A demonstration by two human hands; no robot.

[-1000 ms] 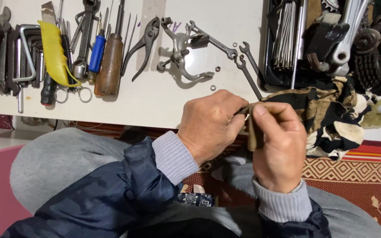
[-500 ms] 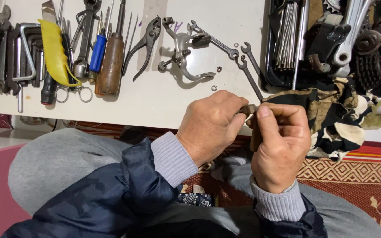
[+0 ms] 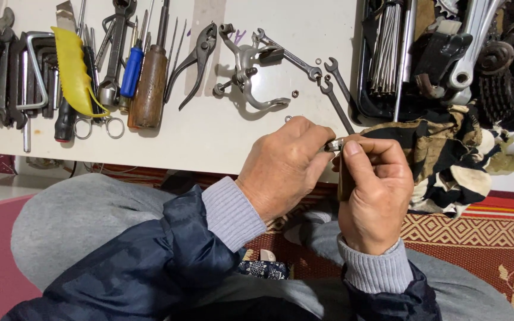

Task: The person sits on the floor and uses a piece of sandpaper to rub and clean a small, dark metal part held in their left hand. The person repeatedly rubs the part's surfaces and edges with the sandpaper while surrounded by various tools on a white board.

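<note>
My left hand [image 3: 287,166] and my right hand [image 3: 376,190] meet over the white table's [image 3: 209,131] front edge. Together they pinch a small metal part [image 3: 334,144] between the fingertips. My right hand also grips a dark brown piece [image 3: 346,178] that hangs down under the thumb. Just beyond the hands lie a silver brake caliper [image 3: 248,71] and two small spanners [image 3: 334,89] flat on the table. A few loose nuts [image 3: 295,93] lie beside them.
A row of tools lies at the back left: a wooden-handled screwdriver [image 3: 150,83], pliers [image 3: 194,62], scissors [image 3: 99,122], hex keys [image 3: 31,71], a yellow cloth [image 3: 75,71]. A black tray [image 3: 382,71] of bike parts stands right, with a patterned rag [image 3: 447,154] draped below it.
My hands have shifted slightly and my right thumb has slid up onto the small metal part. The brown piece is now more hidden behind my right hand.
</note>
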